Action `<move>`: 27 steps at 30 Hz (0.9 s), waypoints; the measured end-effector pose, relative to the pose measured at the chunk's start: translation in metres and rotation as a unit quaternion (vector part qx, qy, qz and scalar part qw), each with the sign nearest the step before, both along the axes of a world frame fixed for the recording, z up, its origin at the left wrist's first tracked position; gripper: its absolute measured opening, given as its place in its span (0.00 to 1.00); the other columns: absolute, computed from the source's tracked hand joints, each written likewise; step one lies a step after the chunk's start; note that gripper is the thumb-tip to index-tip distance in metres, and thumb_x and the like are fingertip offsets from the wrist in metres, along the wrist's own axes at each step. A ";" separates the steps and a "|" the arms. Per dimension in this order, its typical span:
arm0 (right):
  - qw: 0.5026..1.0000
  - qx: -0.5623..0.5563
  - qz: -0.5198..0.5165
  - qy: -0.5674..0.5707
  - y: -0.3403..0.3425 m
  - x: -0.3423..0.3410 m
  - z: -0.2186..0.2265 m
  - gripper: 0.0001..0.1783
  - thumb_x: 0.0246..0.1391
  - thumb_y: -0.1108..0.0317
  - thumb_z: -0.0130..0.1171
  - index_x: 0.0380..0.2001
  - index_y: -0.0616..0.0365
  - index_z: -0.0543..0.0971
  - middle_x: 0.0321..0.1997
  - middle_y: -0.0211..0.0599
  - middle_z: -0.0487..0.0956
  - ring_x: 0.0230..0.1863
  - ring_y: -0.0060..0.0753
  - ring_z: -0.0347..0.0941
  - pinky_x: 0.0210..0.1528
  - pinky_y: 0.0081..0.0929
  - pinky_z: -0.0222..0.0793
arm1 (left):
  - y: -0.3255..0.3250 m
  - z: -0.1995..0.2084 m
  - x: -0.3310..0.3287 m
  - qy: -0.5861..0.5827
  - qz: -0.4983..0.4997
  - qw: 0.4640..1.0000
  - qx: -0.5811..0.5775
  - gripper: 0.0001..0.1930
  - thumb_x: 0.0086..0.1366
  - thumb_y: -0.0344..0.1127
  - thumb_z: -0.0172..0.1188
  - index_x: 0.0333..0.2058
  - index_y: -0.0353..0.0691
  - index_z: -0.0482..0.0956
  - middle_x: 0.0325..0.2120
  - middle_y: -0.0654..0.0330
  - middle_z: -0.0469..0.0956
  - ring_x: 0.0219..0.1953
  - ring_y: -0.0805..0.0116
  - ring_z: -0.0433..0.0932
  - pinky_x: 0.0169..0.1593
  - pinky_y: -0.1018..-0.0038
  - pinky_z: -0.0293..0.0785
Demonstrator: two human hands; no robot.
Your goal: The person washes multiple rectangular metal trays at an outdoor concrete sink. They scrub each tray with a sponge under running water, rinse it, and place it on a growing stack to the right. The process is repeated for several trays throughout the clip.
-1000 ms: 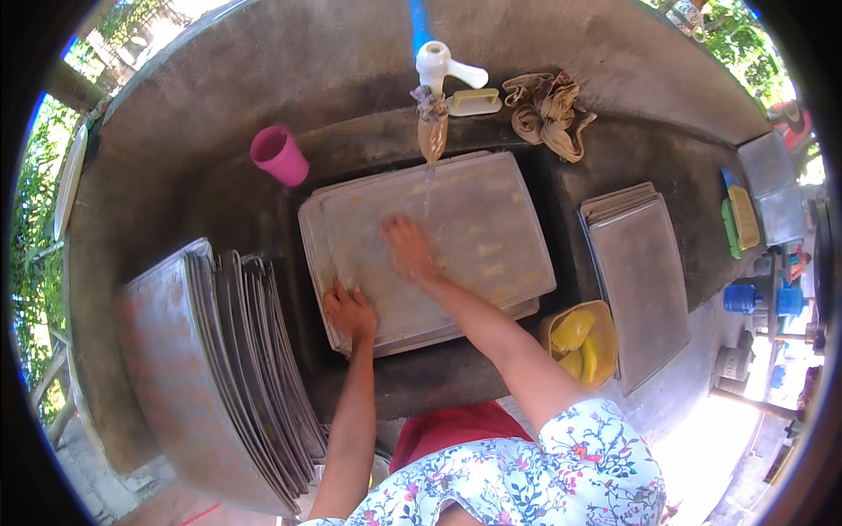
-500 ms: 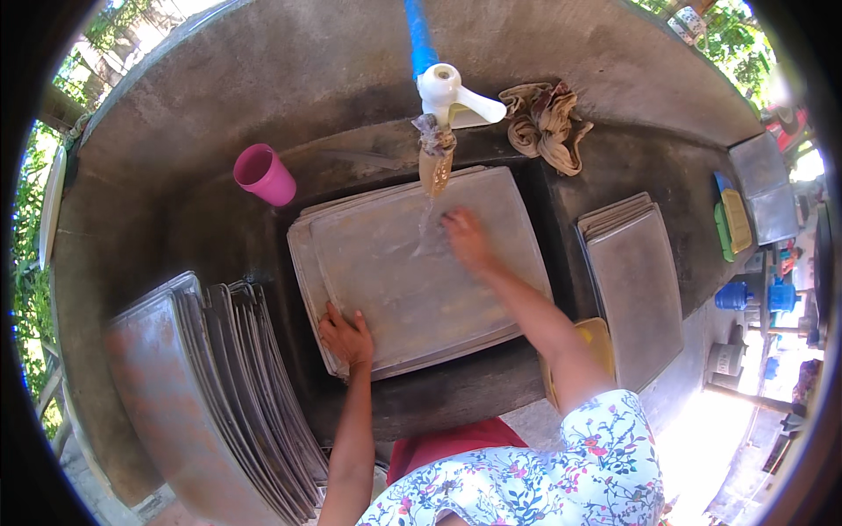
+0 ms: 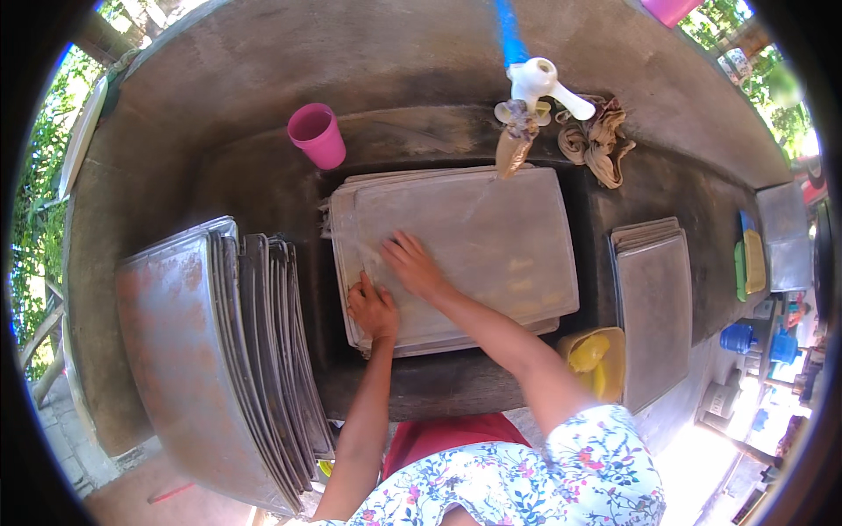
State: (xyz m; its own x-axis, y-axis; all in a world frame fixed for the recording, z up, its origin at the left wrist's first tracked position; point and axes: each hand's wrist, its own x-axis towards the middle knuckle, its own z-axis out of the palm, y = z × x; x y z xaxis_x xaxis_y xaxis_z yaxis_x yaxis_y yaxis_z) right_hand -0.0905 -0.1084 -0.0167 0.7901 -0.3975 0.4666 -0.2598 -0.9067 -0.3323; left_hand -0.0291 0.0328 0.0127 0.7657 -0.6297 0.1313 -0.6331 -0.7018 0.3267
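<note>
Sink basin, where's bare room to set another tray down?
Bare concrete ledge lies behind the pink cup, and basin floor left of the tray stack. Crowded: leaning trays left, stacked trays right.

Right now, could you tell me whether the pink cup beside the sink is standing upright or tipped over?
Upright. The pink cup stands on its base on the concrete ledge, its open mouth facing up.
</note>
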 end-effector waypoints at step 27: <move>0.999 0.031 0.027 0.014 0.010 0.039 0.018 0.17 0.52 0.66 0.49 0.45 0.60 0.74 0.55 0.47 0.68 0.62 0.49 0.59 0.63 0.45 0.55 | 0.012 -0.005 0.003 0.154 0.026 0.950 -0.269 0.26 0.64 0.36 0.45 0.60 0.35 0.57 0.43 0.52 0.75 0.43 0.54 0.71 0.51 0.60 0.61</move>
